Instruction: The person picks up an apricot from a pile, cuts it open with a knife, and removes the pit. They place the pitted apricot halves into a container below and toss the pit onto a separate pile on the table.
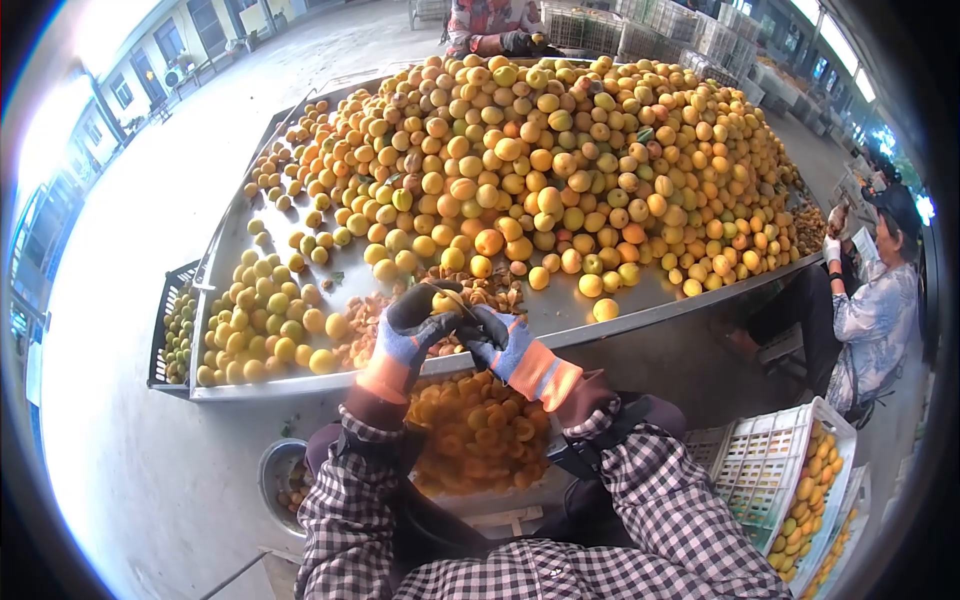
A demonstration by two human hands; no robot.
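My left hand (408, 335), in a dark-palmed glove with an orange cuff, is closed around a yellow apricot (446, 302) at the table's near edge. Against the same fruit, my right hand (505, 345) has its gloved fingers curled and pressed together. Whatever sits between those right fingers is hidden. Brown scraps and pits (490, 290) lie on the metal just behind both hands. Below them, between my knees, is a heap of opened orange apricot halves (480, 430), partly blurred. A large pile of whole apricots (540, 170) covers much of the table.
The metal table (350, 268) has a raised rim. A black crate (178, 330) of greener fruit adjoins its left end. On the floor are a metal bowl (283, 485) and white crates (775, 470) of apricots. One person (880, 300) sits right; another (490, 28) works opposite.
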